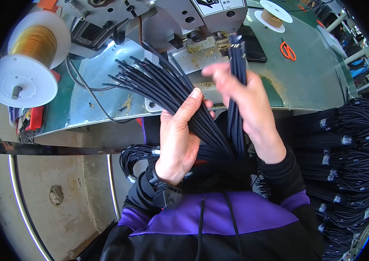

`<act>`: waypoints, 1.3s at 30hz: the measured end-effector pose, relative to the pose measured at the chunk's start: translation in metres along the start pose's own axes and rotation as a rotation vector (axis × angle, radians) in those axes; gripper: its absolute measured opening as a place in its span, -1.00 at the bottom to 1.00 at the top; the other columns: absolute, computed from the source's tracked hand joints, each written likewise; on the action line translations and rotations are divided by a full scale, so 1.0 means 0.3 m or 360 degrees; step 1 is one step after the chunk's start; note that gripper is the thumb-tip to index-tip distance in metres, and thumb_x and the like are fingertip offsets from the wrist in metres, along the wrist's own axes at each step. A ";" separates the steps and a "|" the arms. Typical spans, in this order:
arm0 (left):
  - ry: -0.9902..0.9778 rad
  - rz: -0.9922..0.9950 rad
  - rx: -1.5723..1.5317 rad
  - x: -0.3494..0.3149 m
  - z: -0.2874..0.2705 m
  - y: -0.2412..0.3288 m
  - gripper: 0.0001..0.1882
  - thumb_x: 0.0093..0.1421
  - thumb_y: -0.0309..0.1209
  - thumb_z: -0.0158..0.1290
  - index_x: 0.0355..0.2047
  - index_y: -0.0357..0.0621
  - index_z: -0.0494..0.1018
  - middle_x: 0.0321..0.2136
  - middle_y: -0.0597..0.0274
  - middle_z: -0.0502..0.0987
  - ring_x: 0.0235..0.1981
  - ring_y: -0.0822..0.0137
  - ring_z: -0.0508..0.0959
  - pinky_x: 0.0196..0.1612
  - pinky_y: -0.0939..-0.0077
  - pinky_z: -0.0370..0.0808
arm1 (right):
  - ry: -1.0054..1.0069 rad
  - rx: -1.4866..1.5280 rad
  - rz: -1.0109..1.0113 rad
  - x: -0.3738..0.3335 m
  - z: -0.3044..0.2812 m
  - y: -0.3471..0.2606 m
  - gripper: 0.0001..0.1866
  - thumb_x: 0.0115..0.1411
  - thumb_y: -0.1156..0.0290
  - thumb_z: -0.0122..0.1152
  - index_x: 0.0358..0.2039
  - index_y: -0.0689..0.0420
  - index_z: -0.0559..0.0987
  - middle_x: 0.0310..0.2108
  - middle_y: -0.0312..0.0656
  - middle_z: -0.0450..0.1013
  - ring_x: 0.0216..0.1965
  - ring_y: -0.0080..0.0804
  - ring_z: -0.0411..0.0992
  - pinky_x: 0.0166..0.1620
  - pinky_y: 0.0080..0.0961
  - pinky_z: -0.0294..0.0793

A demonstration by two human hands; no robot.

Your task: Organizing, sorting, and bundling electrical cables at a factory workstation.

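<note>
My left hand (179,137) is closed around a bundle of thin black cords (167,89), the thumb lying across them. Their loose ends fan out toward the upper left, over the machine table. A second upright bunch of black cords (237,65), with some shiny tips at its top, runs along the palm of my right hand (254,102), which grips it. The fingers of that hand are partly smeared by motion. Both bunches meet low down, in front of my body, where their lower parts are hard to make out.
A grey metal machine (167,26) stands ahead, with brass-coloured scraps (197,50) around it. Left is a big spool of golden strip (34,45); farther right are a smaller spool (273,17) and orange-handled scissors (287,50). Tied black cord bundles (345,156) are stacked at my right.
</note>
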State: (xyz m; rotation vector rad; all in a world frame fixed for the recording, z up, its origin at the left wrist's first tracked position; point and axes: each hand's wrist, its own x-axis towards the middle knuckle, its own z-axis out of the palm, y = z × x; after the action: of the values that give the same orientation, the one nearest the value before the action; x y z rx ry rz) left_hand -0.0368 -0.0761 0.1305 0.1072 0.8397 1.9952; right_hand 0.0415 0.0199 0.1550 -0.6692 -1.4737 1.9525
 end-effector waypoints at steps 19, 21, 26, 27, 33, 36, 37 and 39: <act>-0.0010 -0.0126 -0.0109 -0.019 0.010 -0.018 -0.84 0.09 -0.40 0.05 -0.35 -0.22 0.40 -0.49 0.28 0.44 -0.47 0.42 0.45 -0.37 0.50 0.46 | 0.0327 0.0068 -0.0179 -0.023 -0.013 0.012 -0.79 0.07 0.30 0.11 -0.48 0.20 0.46 -0.69 -0.42 0.28 -0.70 -0.74 0.15 -0.63 -0.78 0.10; 0.0001 -0.0053 -0.0090 -0.019 0.013 0.000 -0.84 0.09 -0.41 0.04 -0.35 -0.22 0.40 -0.50 0.29 0.43 -0.48 0.42 0.45 -0.40 0.50 0.47 | 0.0196 0.0340 -0.0028 -0.003 -0.027 -0.007 -0.78 0.08 0.27 0.09 -0.53 0.17 0.44 -0.69 -0.44 0.25 -0.72 -0.74 0.12 -0.64 -0.77 0.06; 0.0001 0.0063 -0.0083 -0.015 0.030 0.034 -0.86 0.08 -0.43 0.04 -0.37 -0.21 0.39 -0.51 0.29 0.42 -0.50 0.42 0.45 -0.43 0.50 0.47 | 0.0176 0.0547 0.0131 0.074 -0.017 -0.016 -0.79 0.07 0.27 0.10 -0.54 0.15 0.43 -0.71 -0.47 0.20 -0.72 -0.76 0.10 -0.65 -0.78 0.03; 0.0003 0.0065 -0.0083 -0.013 0.030 0.034 -0.86 0.08 -0.43 0.04 -0.37 -0.21 0.39 -0.51 0.29 0.42 -0.50 0.42 0.45 -0.43 0.50 0.47 | 0.0216 0.0557 0.0136 0.087 -0.011 -0.016 -0.79 0.07 0.27 0.10 -0.53 0.15 0.43 -0.72 -0.48 0.19 -0.72 -0.76 0.10 -0.66 -0.79 0.03; -0.0114 -0.0062 0.0135 -0.003 0.031 -0.023 -0.89 0.07 -0.46 0.06 -0.39 -0.20 0.40 -0.51 0.29 0.44 -0.51 0.45 0.45 -0.42 0.53 0.45 | 0.0119 0.0312 0.0210 0.030 -0.008 -0.028 -0.78 0.07 0.25 0.11 -0.50 0.15 0.45 -0.75 -0.49 0.19 -0.74 -0.77 0.11 -0.68 -0.81 0.01; -0.0141 -0.0147 0.0184 -0.019 0.030 -0.047 -0.90 0.07 -0.46 0.06 -0.40 -0.19 0.40 -0.52 0.29 0.44 -0.51 0.46 0.45 -0.43 0.55 0.44 | 0.0182 0.0108 0.0143 -0.032 -0.002 -0.003 -0.77 0.07 0.23 0.11 -0.49 0.15 0.46 -0.74 -0.49 0.21 -0.73 -0.76 0.13 -0.67 -0.83 0.04; -0.0133 -0.0176 0.0176 -0.025 0.031 -0.053 -0.90 0.07 -0.46 0.06 -0.40 -0.19 0.40 -0.52 0.29 0.45 -0.51 0.46 0.45 -0.44 0.57 0.43 | 0.0219 0.0006 0.0107 -0.039 -0.004 0.001 -0.77 0.07 0.23 0.11 -0.48 0.15 0.46 -0.74 -0.50 0.21 -0.73 -0.76 0.15 -0.67 -0.84 0.05; -0.0125 -0.0208 0.0169 -0.027 0.033 -0.057 -0.90 0.07 -0.47 0.06 -0.40 -0.19 0.40 -0.52 0.29 0.45 -0.51 0.46 0.45 -0.45 0.58 0.43 | 0.0262 0.0054 0.0058 -0.033 -0.011 -0.003 -0.76 0.07 0.22 0.11 -0.48 0.15 0.46 -0.74 -0.49 0.21 -0.73 -0.76 0.16 -0.67 -0.84 0.07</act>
State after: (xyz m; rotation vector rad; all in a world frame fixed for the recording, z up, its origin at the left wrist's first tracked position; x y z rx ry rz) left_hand -0.0159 -0.0719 0.1298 0.1863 0.8798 1.8129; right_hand 0.0507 0.0152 0.1554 -0.8260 -1.3343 1.8963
